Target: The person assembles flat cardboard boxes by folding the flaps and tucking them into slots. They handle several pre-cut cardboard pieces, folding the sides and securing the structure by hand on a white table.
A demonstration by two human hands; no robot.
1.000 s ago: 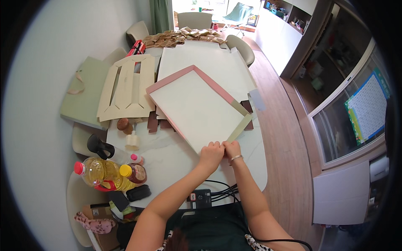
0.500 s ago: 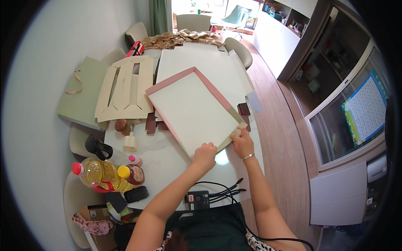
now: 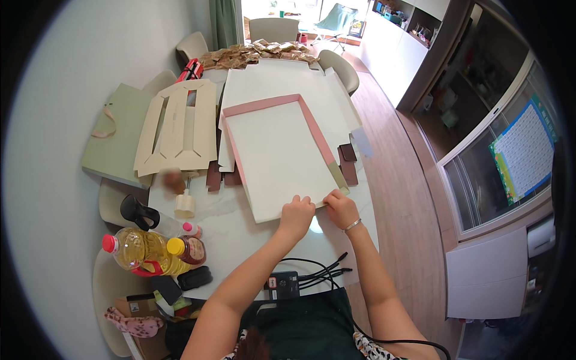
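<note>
A shallow cardboard box lid (image 3: 279,159) lies tilted on the table, its white inside facing up and its low walls pink, with a green stretch at the near right corner. My left hand (image 3: 298,216) is closed over the near wall. Just to its right, my right hand (image 3: 342,210) grips the same wall close to the corner, thumb and fingers pressed together. Under the lid spreads a large flat white cardboard sheet (image 3: 264,78), with brown flaps (image 3: 347,165) showing at its sides.
Left of the lid lie a cream die-cut cardboard piece (image 3: 180,126) and a green box (image 3: 114,138). Nearer stand an oil bottle (image 3: 141,249), a yellow-capped jar (image 3: 191,249) and a clear bottle (image 3: 168,225). A black cabled device (image 3: 284,285) sits by the front edge. Crumpled brown paper (image 3: 252,55) lines the far end.
The lid has turned clockwise, so its near wall lies more squarely toward me. My right hand has moved down and left, closer to my left hand, which has shifted slightly.
</note>
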